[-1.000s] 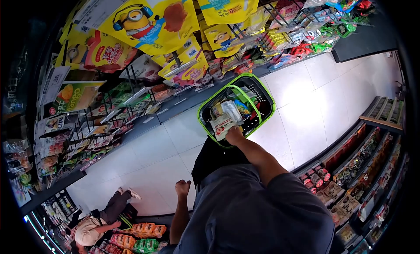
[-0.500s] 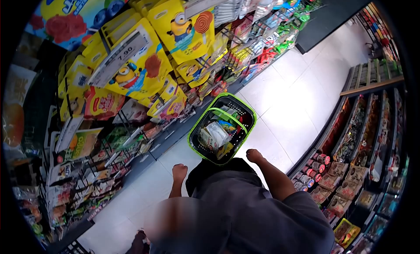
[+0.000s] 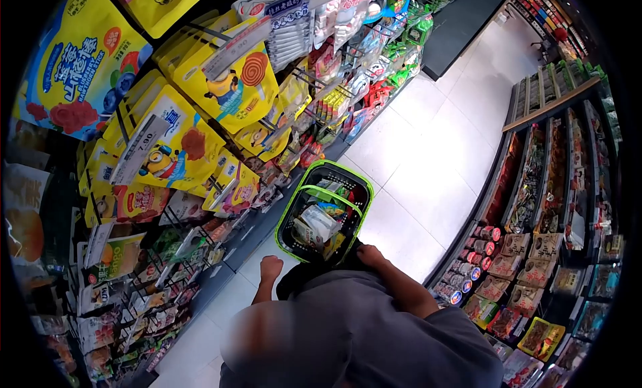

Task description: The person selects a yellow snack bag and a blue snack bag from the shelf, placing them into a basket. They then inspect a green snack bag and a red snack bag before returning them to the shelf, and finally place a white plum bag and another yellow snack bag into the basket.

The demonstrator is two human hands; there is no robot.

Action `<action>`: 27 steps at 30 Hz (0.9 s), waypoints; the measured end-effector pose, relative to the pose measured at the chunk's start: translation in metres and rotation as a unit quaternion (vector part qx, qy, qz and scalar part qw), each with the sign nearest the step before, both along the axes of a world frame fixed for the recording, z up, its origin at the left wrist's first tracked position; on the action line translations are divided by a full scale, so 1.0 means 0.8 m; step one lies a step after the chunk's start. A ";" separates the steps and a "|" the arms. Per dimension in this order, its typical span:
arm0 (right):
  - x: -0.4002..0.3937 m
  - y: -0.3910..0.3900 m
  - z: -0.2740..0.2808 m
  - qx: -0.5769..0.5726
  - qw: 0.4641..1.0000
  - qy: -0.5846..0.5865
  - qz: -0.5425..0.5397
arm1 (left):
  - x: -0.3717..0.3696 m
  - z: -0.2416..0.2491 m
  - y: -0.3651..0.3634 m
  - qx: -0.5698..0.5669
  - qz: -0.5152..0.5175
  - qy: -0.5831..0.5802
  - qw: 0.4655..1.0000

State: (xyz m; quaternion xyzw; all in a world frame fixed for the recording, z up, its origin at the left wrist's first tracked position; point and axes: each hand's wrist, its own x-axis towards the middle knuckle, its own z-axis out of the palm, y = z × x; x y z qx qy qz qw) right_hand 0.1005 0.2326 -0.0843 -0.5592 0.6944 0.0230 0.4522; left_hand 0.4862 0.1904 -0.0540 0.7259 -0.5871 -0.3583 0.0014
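A black shopping basket with a bright green rim point(image 3: 362, 219) stands in front of my body, its green handle point(image 3: 329, 193) lying across it. Inside are several packaged goods, among them a white packet point(image 3: 319, 221). My left hand point(image 3: 271, 266), curled into a fist, hangs just left of the basket's near end with nothing showing in it. On the other side, my right hand point(image 3: 370, 255) is also closed, close by the basket's near right corner, and no held item shows.
Hanging yellow snack bags point(image 3: 164, 161) and a price label point(image 3: 140, 151) fill the left rack. Along the right runs a curved shelf with round tubs point(image 3: 483, 246) and brown packs point(image 3: 516, 244). A pale tiled floor point(image 3: 414, 161) lies between them.
The basket sits slightly lower and further left in view. My right hand has come in nearer to the basket's corner. The shelves have shifted left and down in view.
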 end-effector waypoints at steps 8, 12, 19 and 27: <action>-0.067 -0.067 -0.050 -0.032 0.993 -0.087 0.076 | -0.049 0.033 0.084 0.007 0.187 -0.014 0.982; -0.100 -0.103 -0.040 -0.035 0.990 -0.106 0.091 | -0.088 0.055 0.111 0.027 0.289 -0.021 0.957; -0.196 -0.130 -0.099 -0.017 0.980 0.005 0.199 | -0.132 0.056 0.139 -0.067 0.334 -0.042 0.939; -0.251 -0.134 -0.120 -0.064 0.938 0.058 0.337 | -0.144 0.054 0.135 -0.050 0.329 -0.060 0.941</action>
